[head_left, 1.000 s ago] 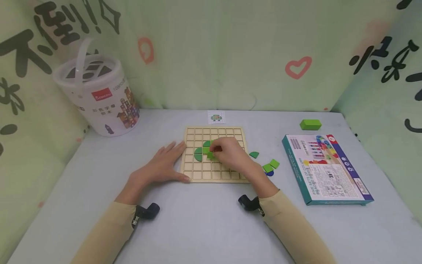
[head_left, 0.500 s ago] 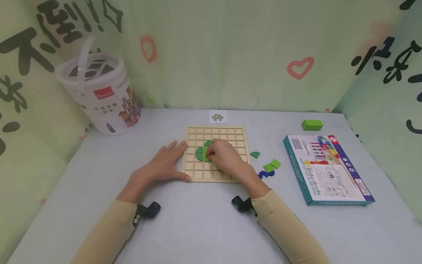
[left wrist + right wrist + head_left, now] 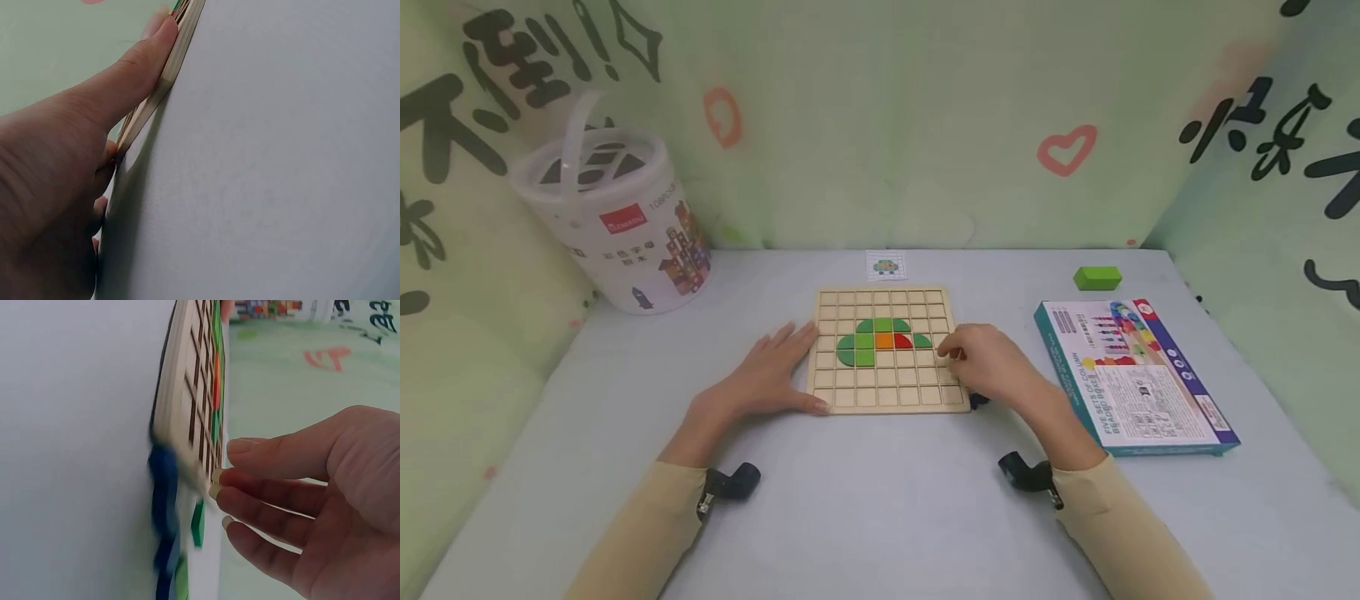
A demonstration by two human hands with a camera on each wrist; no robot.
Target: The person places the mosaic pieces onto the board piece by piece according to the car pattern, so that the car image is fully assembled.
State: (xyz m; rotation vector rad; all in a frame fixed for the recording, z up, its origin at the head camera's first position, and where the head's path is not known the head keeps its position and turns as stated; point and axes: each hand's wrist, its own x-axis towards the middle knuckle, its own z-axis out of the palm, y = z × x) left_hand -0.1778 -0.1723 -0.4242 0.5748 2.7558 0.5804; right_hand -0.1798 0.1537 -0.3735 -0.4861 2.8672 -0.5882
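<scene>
A wooden grid board (image 3: 887,398) lies on the table with coloured tiles in its cells. Dark green rounded tiles (image 3: 846,357), light green square tiles (image 3: 864,341), an orange tile (image 3: 884,341) and a red tile (image 3: 902,341) sit near its middle. My left hand (image 3: 767,375) steadies the board, fingers straight along the left side, thumb (image 3: 134,75) on the front edge. Over the board's right edge hovers my right hand (image 3: 992,362), its fingers loosely bent with nothing between them. Past that edge, the right wrist view shows a dark green tile (image 3: 197,524) and wavy blue pieces (image 3: 164,506).
A small picture card (image 3: 886,267) lies behind the board. To the right are a flat game box (image 3: 1138,379) and a green block (image 3: 1097,278). A white lidded bucket (image 3: 625,221) stands at the back left, against a patterned curtain.
My right hand has lifted off the light green tiles and moved right to the board's edge, uncovering the orange and red tiles. My left hand stays in place.
</scene>
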